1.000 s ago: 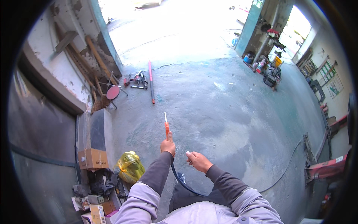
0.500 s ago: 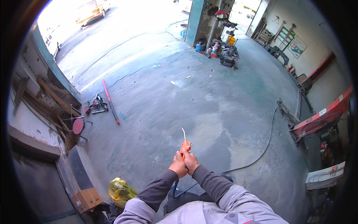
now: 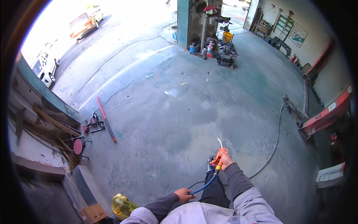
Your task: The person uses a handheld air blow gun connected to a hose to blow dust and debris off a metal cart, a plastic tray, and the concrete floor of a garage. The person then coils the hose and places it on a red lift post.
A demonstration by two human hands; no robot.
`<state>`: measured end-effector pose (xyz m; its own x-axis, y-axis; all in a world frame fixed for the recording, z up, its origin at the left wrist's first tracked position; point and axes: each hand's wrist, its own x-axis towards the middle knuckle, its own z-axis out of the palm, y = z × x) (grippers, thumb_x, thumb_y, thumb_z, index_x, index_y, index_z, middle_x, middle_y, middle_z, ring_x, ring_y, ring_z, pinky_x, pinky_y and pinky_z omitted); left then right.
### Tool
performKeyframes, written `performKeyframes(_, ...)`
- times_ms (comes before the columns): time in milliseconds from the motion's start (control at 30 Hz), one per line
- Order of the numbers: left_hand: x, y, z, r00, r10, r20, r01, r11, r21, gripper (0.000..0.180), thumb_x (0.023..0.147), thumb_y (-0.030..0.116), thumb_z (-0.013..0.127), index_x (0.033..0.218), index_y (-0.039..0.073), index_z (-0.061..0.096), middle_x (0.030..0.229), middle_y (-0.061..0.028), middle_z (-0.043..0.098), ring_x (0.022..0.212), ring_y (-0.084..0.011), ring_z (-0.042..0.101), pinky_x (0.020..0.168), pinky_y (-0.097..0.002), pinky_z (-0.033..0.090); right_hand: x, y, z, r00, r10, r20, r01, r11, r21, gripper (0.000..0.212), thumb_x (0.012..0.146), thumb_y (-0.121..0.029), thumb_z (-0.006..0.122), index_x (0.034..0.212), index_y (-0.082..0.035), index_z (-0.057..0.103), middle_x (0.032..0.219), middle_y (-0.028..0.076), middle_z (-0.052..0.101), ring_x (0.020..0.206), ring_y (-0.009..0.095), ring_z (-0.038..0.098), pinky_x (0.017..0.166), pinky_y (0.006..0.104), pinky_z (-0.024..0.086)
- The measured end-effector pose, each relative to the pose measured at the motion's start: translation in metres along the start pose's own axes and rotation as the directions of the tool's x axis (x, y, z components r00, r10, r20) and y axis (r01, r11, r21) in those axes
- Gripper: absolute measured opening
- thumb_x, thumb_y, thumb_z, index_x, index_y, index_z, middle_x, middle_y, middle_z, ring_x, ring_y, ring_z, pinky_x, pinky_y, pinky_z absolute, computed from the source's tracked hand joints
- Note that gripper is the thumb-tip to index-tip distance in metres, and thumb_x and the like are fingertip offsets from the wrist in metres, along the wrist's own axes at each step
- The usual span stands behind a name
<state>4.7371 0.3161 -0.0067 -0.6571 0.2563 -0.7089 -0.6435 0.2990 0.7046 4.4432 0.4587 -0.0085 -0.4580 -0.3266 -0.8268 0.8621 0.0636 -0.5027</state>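
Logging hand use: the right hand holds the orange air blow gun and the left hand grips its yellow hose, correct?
Not quite: the hose is blue, not yellow. The head view shows the right hand holding the orange air blow gun and the left hand gripping that hose.

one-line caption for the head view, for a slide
Right hand holds an orange air gun; left hand grips its blue hose.
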Motion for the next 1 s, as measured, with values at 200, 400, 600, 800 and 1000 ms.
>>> performKeyframes(200,0.078,0.032,-0.062,0.944,-0.094,-0.317,0.140,0.982,0.124,0.041,0.089,0.046,0.066,0.093,0.005,0.069,0.080,-0.0197,0.067,0.075,-0.0381,0.063,0.070,-0.0435,0.049,0.165,-0.045,0.002,0.965,0.237,0.107,-0.231,0.971,-0.067,0.041,0.101,-0.055,0.041,0.114,-0.018,0.052,0.069,0.006,0.056,0.052,0.025,0.057,0.047,0.0417,0.048)
performKeyframes(400,0.101,0.028,-0.083,0.760,-0.438,-0.480,0.499,0.866,0.000,0.036,0.089,0.043,0.064,0.100,0.010,0.071,0.097,-0.0181,0.070,0.095,-0.0397,0.065,0.081,-0.0492,0.052,0.216,-0.159,0.036,0.974,0.194,0.120,-0.169,0.967,-0.193,0.041,0.103,-0.049,0.037,0.110,-0.011,0.051,0.070,0.005,0.055,0.055,0.022,0.058,0.050,0.0410,0.052)
performKeyframes(600,0.119,0.067,-0.134,0.686,-0.421,-0.594,0.498,0.866,-0.038,0.035,0.092,0.043,0.058,0.089,0.011,0.073,0.091,-0.0183,0.070,0.090,-0.0413,0.065,0.078,-0.0512,0.052,0.221,-0.244,0.079,0.941,0.128,0.314,-0.139,0.990,0.012,0.033,0.105,-0.036,0.039,0.123,-0.009,0.046,0.107,0.019,0.066,0.098,0.035,0.068,0.081,0.0487,0.058)
performKeyframes(800,0.111,0.147,-0.206,0.625,-0.211,-0.752,0.364,0.930,0.042,0.035,0.095,0.039,0.055,0.085,0.012,0.074,0.077,-0.0190,0.068,0.078,-0.0429,0.064,0.071,-0.0524,0.052,0.246,-0.322,0.174,0.905,0.211,0.370,-0.217,0.976,-0.024,0.031,0.105,-0.033,0.038,0.098,-0.006,0.052,0.085,0.011,0.062,0.081,0.026,0.066,0.084,0.0513,0.058)
performKeyframes(1000,0.093,0.167,-0.305,0.415,-0.091,-0.905,0.255,0.967,0.020,0.030,0.091,0.031,0.062,0.072,0.008,0.066,0.070,-0.0191,0.062,0.070,-0.0433,0.061,0.060,-0.0506,0.048,0.309,-0.362,0.269,0.893,0.336,0.298,-0.300,0.940,-0.161,0.040,0.105,-0.037,0.041,0.079,-0.008,0.050,0.068,0.004,0.051,0.058,0.018,0.057,0.075,0.0467,0.060)
